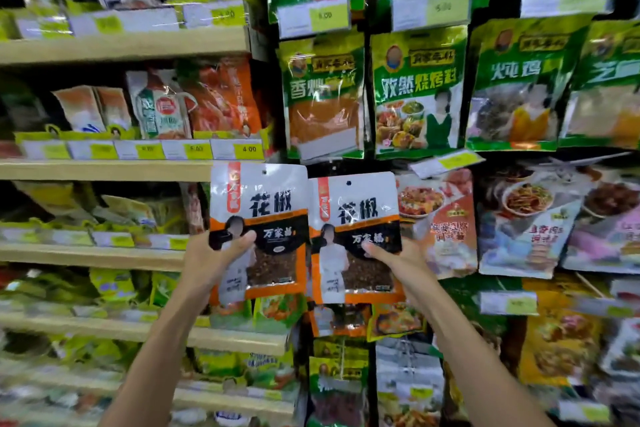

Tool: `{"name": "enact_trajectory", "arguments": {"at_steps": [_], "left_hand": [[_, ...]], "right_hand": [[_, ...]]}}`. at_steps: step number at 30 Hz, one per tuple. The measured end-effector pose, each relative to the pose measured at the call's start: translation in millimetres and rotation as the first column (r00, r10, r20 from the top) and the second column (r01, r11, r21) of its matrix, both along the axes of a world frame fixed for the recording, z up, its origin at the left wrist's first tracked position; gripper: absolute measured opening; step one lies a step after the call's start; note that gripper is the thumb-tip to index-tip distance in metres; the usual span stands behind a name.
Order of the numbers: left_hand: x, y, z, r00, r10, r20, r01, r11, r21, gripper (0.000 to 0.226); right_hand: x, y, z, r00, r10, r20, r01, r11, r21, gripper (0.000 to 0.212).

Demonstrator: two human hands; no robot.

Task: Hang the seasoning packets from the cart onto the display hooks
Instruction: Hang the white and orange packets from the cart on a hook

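Green packets [417, 94] crowd the wall; left grip [221, 255] pinches left packet [266, 208], right grip [394, 258] right packet [360, 211], both upright, holes topmost

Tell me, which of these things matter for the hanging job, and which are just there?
For the job:
left packet, held in the left hand
right packet, held in the right hand

Just there:
green packets hanging above
shelves of goods on the left
price tags

Left grip [212, 255], right grip [401, 262] — pinched, aloft.
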State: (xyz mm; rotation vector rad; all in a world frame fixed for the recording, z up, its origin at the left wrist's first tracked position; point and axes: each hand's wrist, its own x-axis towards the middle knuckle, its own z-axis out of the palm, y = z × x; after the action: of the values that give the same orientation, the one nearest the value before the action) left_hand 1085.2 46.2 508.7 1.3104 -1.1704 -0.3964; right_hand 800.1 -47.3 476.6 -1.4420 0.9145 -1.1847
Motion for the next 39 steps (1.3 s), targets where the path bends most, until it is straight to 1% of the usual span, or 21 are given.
{"name": "enact_trajectory", "arguments": {"at_steps": [1, 4, 6, 8, 11, 12, 15, 19, 22, 24, 25, 28, 31, 33, 35, 36, 37, 38, 39], "left_hand": [[4.3, -3.0, 0.2, 1.000, -0.006, -0.009, 0.006, 1.000, 0.003, 0.036], [16.8, -9.9, 0.2, 0.999, 0.001, -0.038, 0.000, 1.000, 0.010, 0.043], [21.7, -11.2, 1.1, 0.998, 0.003, -0.065, -0.001, 1.000, 0.028, 0.044], [25.5, -11.5, -0.4, 0.997, 0.004, -0.073, -0.002, 0.999, 0.032, 0.046], [29.4, -10.8, -1.9, 0.996, 0.002, -0.086, 0.001, 1.000, 0.031, 0.051], [30.8, -10.6, -1.7, 0.996, -0.004, -0.090, 0.007, 0.999, 0.033, 0.052], [30.2, -10.9, 0.8, 0.994, -0.006, -0.105, 0.010, 0.999, 0.036, 0.051], [22.5, -11.9, 3.0, 0.992, 0.000, -0.125, 0.003, 1.000, 0.024, 0.057], [20.3, -11.7, 2.5, 0.991, 0.000, -0.130, 0.008, 0.998, 0.060, 0.045], [20.1, -12.1, 0.9, 0.991, -0.001, -0.131, 0.010, 0.998, 0.068, 0.042], [20.0, -12.8, -0.1, 0.990, 0.004, -0.138, 0.005, 0.998, 0.065, 0.043], [19.7, -14.5, -2.3, 0.988, 0.008, -0.152, 0.000, 0.999, 0.054, 0.043], [20.4, -16.8, -6.2, 0.991, -0.017, -0.134, 0.027, 0.997, 0.075, 0.043], [20.2, -17.6, -8.4, 0.991, -0.036, -0.128, 0.047, 0.995, 0.087, 0.045], [18.5, -17.6, -10.6, 0.989, -0.060, -0.134, 0.073, 0.992, 0.098, 0.040], [17.0, -16.6, -11.3, 0.989, -0.062, -0.135, 0.076, 0.992, 0.103, 0.037], [16.1, -16.7, -13.4, 0.989, -0.066, -0.133, 0.079, 0.992, 0.100, 0.038], [14.3, -16.4, -14.4, 0.988, -0.078, -0.131, 0.091, 0.991, 0.095, 0.043], [11.9, -17.0, -16.1, 0.987, -0.096, -0.131, 0.109, 0.990, 0.089, 0.048]], "right_hand": [[6.2, -5.1, 0.8, 1.000, 0.000, -0.012, 0.001, 1.000, 0.004, 0.036], [19.2, -19.3, 4.1, 0.999, -0.011, -0.043, 0.011, 1.000, -0.001, 0.031], [25.1, -26.4, 7.0, 0.999, -0.008, -0.034, 0.008, 1.000, -0.013, 0.028], [29.5, -32.5, 9.0, 0.999, -0.011, -0.032, 0.011, 1.000, -0.014, 0.030], [32.8, -40.5, 10.8, 1.000, -0.017, 0.010, 0.017, 1.000, 0.014, 0.022], [33.7, -42.4, 12.1, 1.000, -0.013, 0.018, 0.012, 1.000, 0.016, 0.022], [35.5, -46.8, 15.5, 1.000, 0.018, 0.020, -0.018, 1.000, 0.010, 0.030], [37.0, -49.2, 17.1, 0.998, 0.048, 0.027, -0.049, 0.999, 0.023, 0.050], [36.5, -51.8, 10.0, 0.998, 0.051, 0.035, -0.052, 0.998, 0.041, 0.061], [37.5, -55.3, 5.3, 0.998, 0.048, 0.042, -0.050, 0.998, 0.049, 0.074], [38.9, -57.7, 4.6, 0.998, 0.045, 0.040, -0.047, 0.998, 0.049, 0.077], [46.9, -69.5, 8.7, 0.999, 0.014, 0.041, -0.017, 0.998, 0.063, 0.071], [58.6, -80.7, 14.4, 0.998, -0.053, 0.024, 0.050, 0.993, 0.111, 0.073], [61.7, -85.2, 14.1, 0.996, -0.088, 0.001, 0.087, 0.988, 0.126, 0.063], [60.0, -77.9, 9.6, 0.992, -0.113, -0.061, 0.118, 0.989, 0.086, 0.054], [58.1, -70.3, 4.1, 0.982, -0.156, -0.110, 0.159, 0.987, 0.022, 0.053], [55.7, -61.7, -3.8, 0.959, -0.236, -0.159, 0.229, 0.972, -0.061, 0.051], [53.3, -50.9, -12.0, 0.925, -0.339, -0.173, 0.313, 0.936, -0.161, 0.046], [52.2, -38.6, -19.7, 0.892, -0.427, -0.147, 0.383, 0.888, -0.254, 0.040]]}}
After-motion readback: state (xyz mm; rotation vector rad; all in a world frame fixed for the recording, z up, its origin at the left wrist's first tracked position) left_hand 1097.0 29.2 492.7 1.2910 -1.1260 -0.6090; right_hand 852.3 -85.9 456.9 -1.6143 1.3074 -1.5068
